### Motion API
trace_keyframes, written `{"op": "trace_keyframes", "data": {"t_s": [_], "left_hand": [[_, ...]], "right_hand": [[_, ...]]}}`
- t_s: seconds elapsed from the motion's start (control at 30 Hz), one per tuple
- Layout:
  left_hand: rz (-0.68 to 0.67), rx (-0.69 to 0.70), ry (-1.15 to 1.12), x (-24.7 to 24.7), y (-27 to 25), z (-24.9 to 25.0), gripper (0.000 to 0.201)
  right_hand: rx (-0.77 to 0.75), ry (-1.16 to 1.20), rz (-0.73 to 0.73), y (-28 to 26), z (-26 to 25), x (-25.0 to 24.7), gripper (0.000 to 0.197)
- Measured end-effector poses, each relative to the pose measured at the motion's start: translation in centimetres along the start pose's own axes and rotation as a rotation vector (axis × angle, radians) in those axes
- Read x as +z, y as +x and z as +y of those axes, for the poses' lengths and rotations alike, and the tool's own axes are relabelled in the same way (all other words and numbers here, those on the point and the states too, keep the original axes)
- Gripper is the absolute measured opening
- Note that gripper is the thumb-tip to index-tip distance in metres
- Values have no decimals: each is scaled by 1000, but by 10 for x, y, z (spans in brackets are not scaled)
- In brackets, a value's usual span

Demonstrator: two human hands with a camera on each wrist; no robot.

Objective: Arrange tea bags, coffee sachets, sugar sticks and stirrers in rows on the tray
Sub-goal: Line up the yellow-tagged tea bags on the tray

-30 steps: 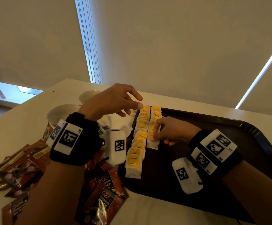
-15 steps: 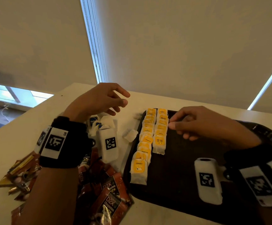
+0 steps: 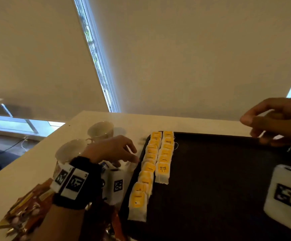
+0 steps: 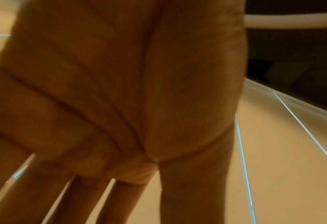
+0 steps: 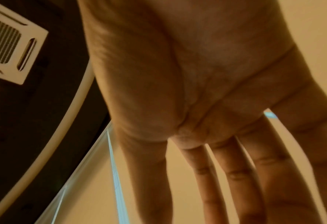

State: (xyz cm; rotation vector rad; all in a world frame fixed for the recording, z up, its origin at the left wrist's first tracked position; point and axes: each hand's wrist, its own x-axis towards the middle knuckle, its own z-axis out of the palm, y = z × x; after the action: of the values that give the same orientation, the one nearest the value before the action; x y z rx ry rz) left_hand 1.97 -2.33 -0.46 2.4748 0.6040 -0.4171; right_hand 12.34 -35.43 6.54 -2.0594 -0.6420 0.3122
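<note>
Two rows of yellow-labelled tea bags point(image 3: 156, 160) lie along the left side of the black tray point(image 3: 219, 180). My left hand point(image 3: 124, 154) is down on the table just left of the tray's edge. Its fingertips reach a small heap of pale packets point(image 3: 130, 166) that the hand mostly hides. The left wrist view shows its fingers point(image 4: 193, 189) straight and holding nothing. My right hand point(image 3: 270, 124) hovers above the tray's far right corner, empty. In the right wrist view its fingers point(image 5: 233, 174) are stretched out. Brown coffee sachets point(image 3: 26, 207) lie at the lower left.
Two white cups point(image 3: 100, 130) point(image 3: 70, 151) stand on the table behind my left hand. The table's point(image 3: 19, 173) left edge is close to the sachets. Most of the tray right of the tea bags is bare black surface.
My right hand has left the tea bag rows and swung up and to the right. My left hand has dropped from above the rows to the table beside the tray.
</note>
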Motion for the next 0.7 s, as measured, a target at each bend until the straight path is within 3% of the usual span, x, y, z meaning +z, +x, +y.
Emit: {"op": "trace_keyframes", "data": {"t_s": [0.27,0.4,0.53,0.7], "left_hand": [[-2,-106,100,12,15,7,34],[-1,-79,129,14,17,11,23],[-12,-41,15,-5,13,8,16],[125,21,43,-36,23,12,22]], "right_hand": [[20,-6,12,-5,14,-23,89],[6,5,14,-5,19,-27,89],[0,10,20,-2,23,-31,87],[3,11,16,1,27,-33,87]]}}
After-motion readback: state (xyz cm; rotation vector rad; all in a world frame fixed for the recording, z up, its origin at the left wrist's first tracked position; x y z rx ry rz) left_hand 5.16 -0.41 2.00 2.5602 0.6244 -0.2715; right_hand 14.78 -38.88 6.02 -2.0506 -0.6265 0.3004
